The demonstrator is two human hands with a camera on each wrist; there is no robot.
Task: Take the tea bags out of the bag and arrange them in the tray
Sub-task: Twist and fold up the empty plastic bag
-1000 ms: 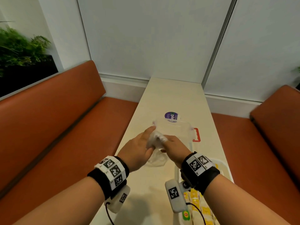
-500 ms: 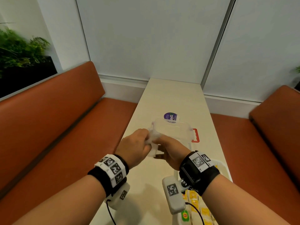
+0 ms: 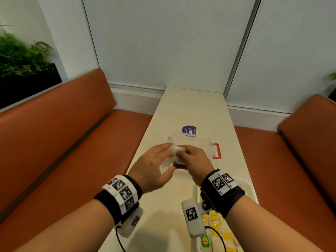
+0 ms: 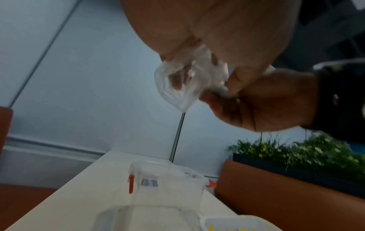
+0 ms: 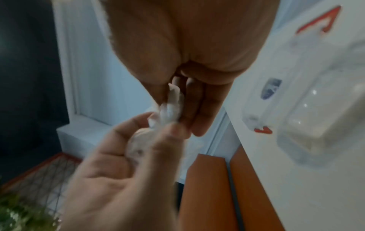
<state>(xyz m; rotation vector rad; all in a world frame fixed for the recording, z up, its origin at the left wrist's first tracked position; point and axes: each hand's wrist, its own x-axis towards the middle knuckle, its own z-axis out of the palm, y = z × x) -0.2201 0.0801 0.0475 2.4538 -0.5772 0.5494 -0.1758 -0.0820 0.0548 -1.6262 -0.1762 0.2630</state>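
Since a second ago the clear plastic bag [image 3: 171,158] has been getting scrunched smaller, and the left hand [image 3: 151,169] is now loosening, its fingers spreading with the crumpled film lying against them. The right hand [image 3: 193,160] is pinching the wad between thumb and fingertips, as the left wrist view shows. Both hands are hovering together over the table [image 3: 192,106], with the bag between them.

Just behind the right wrist, the white tray [image 3: 251,188] is already holding rows of yellow tea bags [image 3: 226,235]. No tea bag is showing inside the film, so the bag is looking empty and the arranging is seeming largely done. What is remaining, judging from this, is putting the spent bag aside. A clear lidded container [image 3: 195,142] with red clasps is sitting just beyond the fingers.
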